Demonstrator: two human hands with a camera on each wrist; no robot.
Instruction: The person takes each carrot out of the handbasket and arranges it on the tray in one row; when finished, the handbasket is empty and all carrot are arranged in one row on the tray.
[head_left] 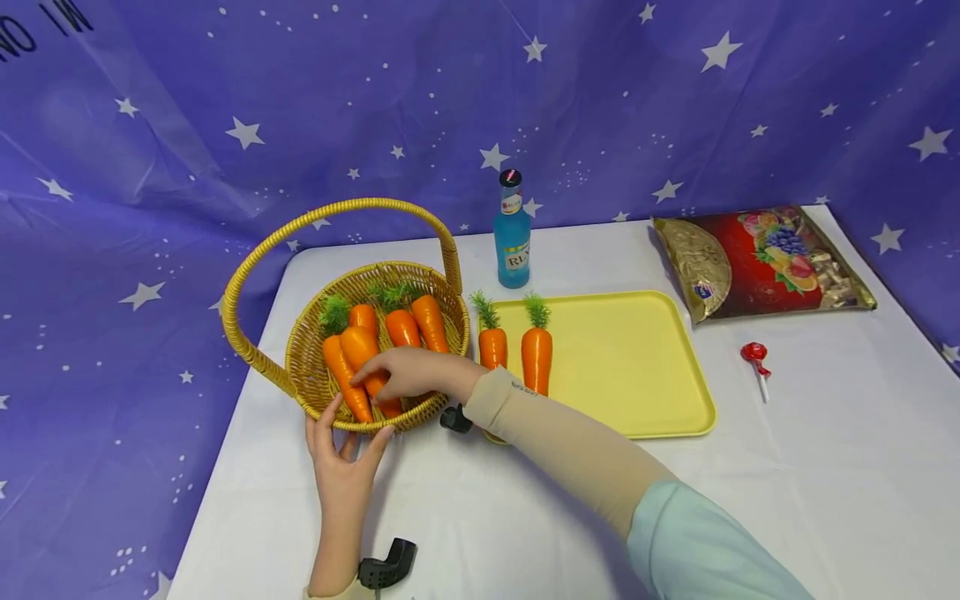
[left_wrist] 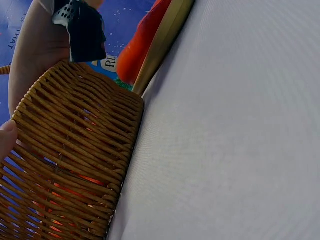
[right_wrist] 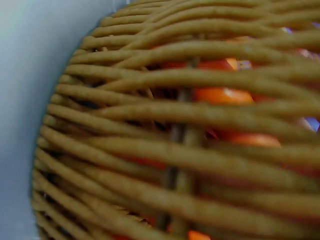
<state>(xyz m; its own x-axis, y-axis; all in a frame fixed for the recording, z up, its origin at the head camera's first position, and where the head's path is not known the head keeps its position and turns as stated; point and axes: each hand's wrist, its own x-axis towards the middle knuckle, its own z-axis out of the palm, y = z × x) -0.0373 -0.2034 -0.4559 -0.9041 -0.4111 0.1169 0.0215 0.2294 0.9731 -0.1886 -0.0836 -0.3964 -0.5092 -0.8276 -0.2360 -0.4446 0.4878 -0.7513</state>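
Note:
A yellow wicker basket (head_left: 303, 371) with a tall hoop handle stands at the left of the table, several orange carrots with green tops lying in it. My left hand (head_left: 343, 467) holds the basket's front rim; in the left wrist view its thumb (left_wrist: 7, 140) lies against the weave. Reaching across into the basket, my right hand (head_left: 420, 372) grips a carrot (head_left: 360, 346) that lies over the others. The undersides of its fingers are hidden. Only the woven wall (right_wrist: 165, 120), with orange showing through gaps, appears in the right wrist view.
Right of the basket, a yellow tray (head_left: 622, 367) bears two carrots (head_left: 537, 354), partly behind my right arm. Behind it stands a blue bottle (head_left: 513, 246). A red and gold bag (head_left: 765, 262) and a red lollipop (head_left: 755, 354) lie farther right.

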